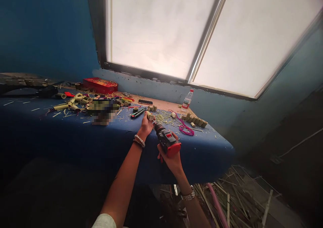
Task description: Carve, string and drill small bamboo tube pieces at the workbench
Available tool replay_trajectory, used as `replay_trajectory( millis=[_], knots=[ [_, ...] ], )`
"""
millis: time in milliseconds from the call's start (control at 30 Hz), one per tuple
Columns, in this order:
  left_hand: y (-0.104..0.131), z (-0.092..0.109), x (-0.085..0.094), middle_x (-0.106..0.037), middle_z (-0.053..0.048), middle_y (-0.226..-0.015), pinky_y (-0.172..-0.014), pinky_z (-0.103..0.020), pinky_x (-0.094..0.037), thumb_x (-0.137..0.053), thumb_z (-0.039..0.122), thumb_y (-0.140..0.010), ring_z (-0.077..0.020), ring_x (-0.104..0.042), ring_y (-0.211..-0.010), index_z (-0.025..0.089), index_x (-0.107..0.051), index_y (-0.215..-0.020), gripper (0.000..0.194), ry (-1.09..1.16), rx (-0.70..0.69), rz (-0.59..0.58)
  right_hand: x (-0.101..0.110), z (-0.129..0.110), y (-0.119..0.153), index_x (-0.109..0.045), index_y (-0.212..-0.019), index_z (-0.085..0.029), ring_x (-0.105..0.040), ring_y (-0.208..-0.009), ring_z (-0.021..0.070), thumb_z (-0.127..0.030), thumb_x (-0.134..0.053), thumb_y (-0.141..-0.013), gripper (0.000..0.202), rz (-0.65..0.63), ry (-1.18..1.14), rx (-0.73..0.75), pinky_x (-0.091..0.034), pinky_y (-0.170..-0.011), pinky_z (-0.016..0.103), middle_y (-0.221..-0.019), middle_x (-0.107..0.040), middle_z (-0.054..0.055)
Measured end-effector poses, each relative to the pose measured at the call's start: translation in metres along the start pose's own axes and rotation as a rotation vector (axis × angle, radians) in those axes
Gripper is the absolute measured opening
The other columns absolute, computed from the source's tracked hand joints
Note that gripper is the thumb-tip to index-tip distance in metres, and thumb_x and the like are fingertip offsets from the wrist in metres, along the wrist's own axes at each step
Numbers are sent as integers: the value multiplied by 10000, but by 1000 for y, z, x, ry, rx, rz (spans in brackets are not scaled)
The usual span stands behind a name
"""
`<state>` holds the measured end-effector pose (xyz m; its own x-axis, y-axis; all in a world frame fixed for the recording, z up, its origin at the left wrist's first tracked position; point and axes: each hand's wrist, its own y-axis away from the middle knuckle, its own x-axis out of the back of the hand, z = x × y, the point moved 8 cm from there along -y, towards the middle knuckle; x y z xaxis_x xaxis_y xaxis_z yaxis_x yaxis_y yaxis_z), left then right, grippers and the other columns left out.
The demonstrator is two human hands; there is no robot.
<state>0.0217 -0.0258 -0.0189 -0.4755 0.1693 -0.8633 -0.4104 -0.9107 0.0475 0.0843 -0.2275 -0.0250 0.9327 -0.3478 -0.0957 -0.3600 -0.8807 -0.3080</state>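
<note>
My left hand is closed around a short bamboo tube over the front part of the blue-covered table. In my right hand is a black and red cordless drill, its bit pointing forward and left at the tube. The bit's tip is at the tube's near end; whether it has entered the bamboo I cannot tell. Just behind my left hand lies a green and black tool, close to a short dark bamboo ring.
Purple cord, bamboo shavings and a row of bamboo pieces lie to the right. A water bottle and a phone are near the window. A red box and several bamboo tubes are left. Bamboo strips litter the floor.
</note>
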Motion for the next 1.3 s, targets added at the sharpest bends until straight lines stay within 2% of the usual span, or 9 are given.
replay_trajectory(
  millis=[100,267,400,567,733,867,1033,1167,1300],
  knots=[
    [3,0,-1,-594,-12,-699,-573,-260,-416,-381,493,-1071,-133,-542,-596,196,-566,-826,428,2,11,-14,-6,-1,-2,-511,-1297,-229,-615,-426,177,-460,-843,-742,686,-43,-17,19,-470,-365,282,-684,-663,-43],
    [7,0,-7,-588,-23,-699,-600,-260,-448,-373,480,-1073,-140,-540,-621,191,-572,-821,432,-2,26,-82,-7,9,-13,-602,-984,-201,-611,-433,153,-528,-839,-732,475,16,-56,14,-462,-365,278,-774,-705,19],
    [7,-2,-7,-583,-25,-711,-580,-262,-439,-411,489,-1062,-136,-526,-603,194,-566,-784,434,-25,41,-90,-9,11,-18,-622,-873,-186,-605,-434,138,-532,-836,-728,432,19,-82,15,-444,-358,269,-806,-708,35],
    [7,0,-7,-589,-27,-701,-586,-266,-459,-480,487,-1039,-143,-525,-606,199,-577,-771,406,-28,24,-88,-12,11,-21,-624,-859,-196,-609,-449,150,-538,-829,-729,420,11,-65,31,-447,-344,277,-823,-703,32],
    [7,-1,-7,-586,-36,-699,-587,-252,-455,-394,475,-1070,-138,-536,-613,188,-582,-775,453,-5,49,-83,-14,17,-25,-624,-863,-196,-609,-442,148,-569,-824,-731,443,-6,-56,34,-465,-362,278,-793,-698,28],
    [3,-1,-4,-586,-27,-702,-593,-249,-451,-477,499,-1042,-133,-526,-607,192,-577,-773,420,-21,26,-73,-13,18,-26,-613,-861,-211,-601,-437,148,-600,-832,-702,474,11,-47,18,-481,-376,295,-799,-704,30],
    [0,-1,-3,-589,-23,-701,-600,-247,-453,-474,484,-1047,-130,-524,-604,190,-568,-781,407,-35,2,-74,-13,26,-27,-614,-847,-207,-552,-388,140,-628,-838,-678,505,21,-49,-26,-486,-400,315,-696,-683,21],
    [-1,-1,-3,-579,-14,-688,-604,-249,-456,-461,489,-1049,-133,-511,-590,204,-544,-776,403,-30,-13,-89,-11,27,-28,-623,-833,-200,-609,-443,162,-626,-837,-681,500,43,-82,-21,-471,-378,301,-769,-703,35],
    [-2,-1,1,-586,-19,-694,-610,-253,-453,-496,486,-1037,-137,-521,-601,200,-561,-789,384,-20,2,-47,-12,19,-26,-644,-933,-223,-599,-429,180,-608,-878,-638,538,32,-75,-20,-472,-361,315,-694,-687,12]
  ],
)
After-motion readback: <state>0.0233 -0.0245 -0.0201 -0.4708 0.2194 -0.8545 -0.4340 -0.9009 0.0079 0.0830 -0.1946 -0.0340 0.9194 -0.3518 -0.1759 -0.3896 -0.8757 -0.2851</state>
